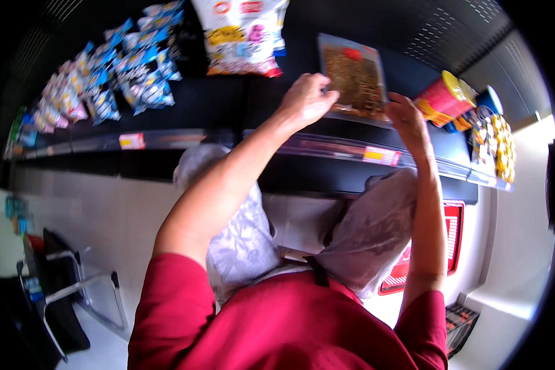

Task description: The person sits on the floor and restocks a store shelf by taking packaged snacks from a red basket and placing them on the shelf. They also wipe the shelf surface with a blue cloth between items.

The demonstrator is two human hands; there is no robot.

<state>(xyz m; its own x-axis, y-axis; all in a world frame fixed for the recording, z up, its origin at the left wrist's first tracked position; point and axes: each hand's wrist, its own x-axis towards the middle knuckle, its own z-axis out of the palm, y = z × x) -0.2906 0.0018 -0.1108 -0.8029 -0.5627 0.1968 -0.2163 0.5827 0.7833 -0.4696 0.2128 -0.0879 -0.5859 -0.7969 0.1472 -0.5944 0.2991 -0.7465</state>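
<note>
A flat, see-through packet of brown food [355, 78] with a red label lies on the black store shelf [222, 99]. My left hand [311, 98] is at the packet's left edge with its fingers curled; whether it touches the packet is unclear. At the packet's lower right corner is my right hand [404, 115], its fingertips near or on the edge, partly hidden by the hand itself. A large white snack bag [243, 39] with a red corner stands behind and left of my left hand.
Rows of small blue snack packs [143, 88] and pink-white packs [64, 101] fill the shelf's left part. Right are a red canister with a yellow lid [444, 99] and yellow-white packs [504, 148]. Price tags [381, 156] line the front edge. Red baskets [453, 236] and a metal-framed chair [81, 282] stand below.
</note>
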